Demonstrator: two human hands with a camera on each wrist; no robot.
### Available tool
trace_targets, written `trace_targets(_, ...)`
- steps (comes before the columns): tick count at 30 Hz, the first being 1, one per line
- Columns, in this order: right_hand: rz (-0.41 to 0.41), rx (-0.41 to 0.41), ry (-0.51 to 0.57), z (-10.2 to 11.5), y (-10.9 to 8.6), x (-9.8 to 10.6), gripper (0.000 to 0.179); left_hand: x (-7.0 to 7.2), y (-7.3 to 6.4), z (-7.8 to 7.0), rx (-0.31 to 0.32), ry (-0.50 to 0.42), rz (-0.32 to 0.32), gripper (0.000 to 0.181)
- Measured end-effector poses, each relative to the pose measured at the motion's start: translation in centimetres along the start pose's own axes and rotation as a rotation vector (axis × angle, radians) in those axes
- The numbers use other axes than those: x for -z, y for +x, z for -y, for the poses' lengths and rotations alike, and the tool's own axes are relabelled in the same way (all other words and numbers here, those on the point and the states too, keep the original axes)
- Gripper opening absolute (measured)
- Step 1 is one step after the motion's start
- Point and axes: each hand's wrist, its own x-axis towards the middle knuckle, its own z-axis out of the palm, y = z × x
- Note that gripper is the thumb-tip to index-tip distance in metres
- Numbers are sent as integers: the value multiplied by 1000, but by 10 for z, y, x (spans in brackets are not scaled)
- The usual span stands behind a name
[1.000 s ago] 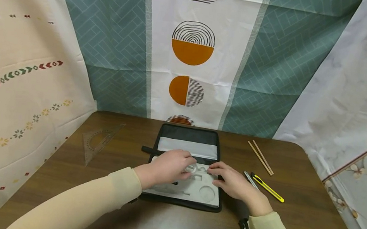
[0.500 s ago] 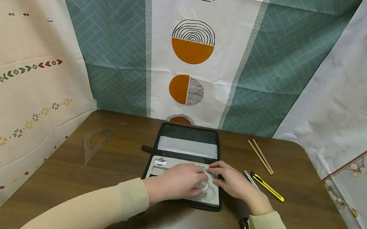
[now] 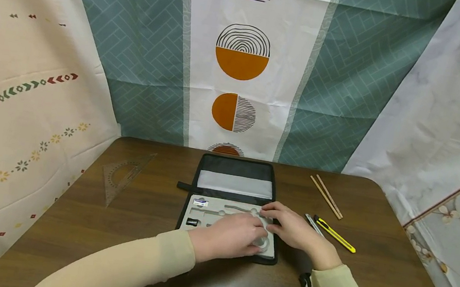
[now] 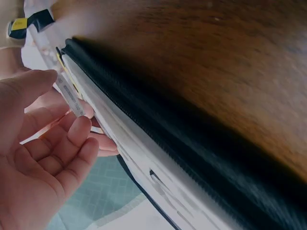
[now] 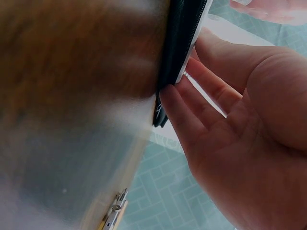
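Observation:
A black zip case (image 3: pixel 235 166) lies unfolded on the table, its near half holding a light grey tray (image 3: pixel 186 235) with shaped recesses. My left hand (image 3: pixel 235 235) pinches a small round, whitish see-through piece (image 3: pixel 261 242) between thumb and fingers, low over the tray's round recess at the front right. Printed lettering shows on the side of this round piece (image 4: pixel 71 96) in the left wrist view; its exact kind I cannot tell. My right hand (image 3: pixel 290 228) rests its straight, spread fingers at the tray's right edge. In the right wrist view, its fingertips (image 5: pixel 169 93) touch the case's edge.
In the tray sit a blue-and-white labelled piece (image 3: pixel 200 202) and a small black piece (image 3: pixel 192 222). A clear set square (image 3: pixel 124 175) lies at left. To the right are a yellow box cutter (image 3: pixel 336 235), a silver cutter (image 3: pixel 315 225) and two wooden chopsticks (image 3: pixel 326 196).
My left hand has carried the round piece right and toward the front of the tray, from the tray's upper middle to the round recess. My right hand stays at the case's edge.

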Motion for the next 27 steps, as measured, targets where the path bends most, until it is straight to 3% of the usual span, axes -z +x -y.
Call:
trace_targets(10, 0, 3, -1, 1, 2, 0, 34, -7, 6, -2, -10, 46, 30, 30)
trace_targets(27, 3, 1, -1, 1, 0, 1, 34, -14, 9, 5, -20, -6, 27, 30)
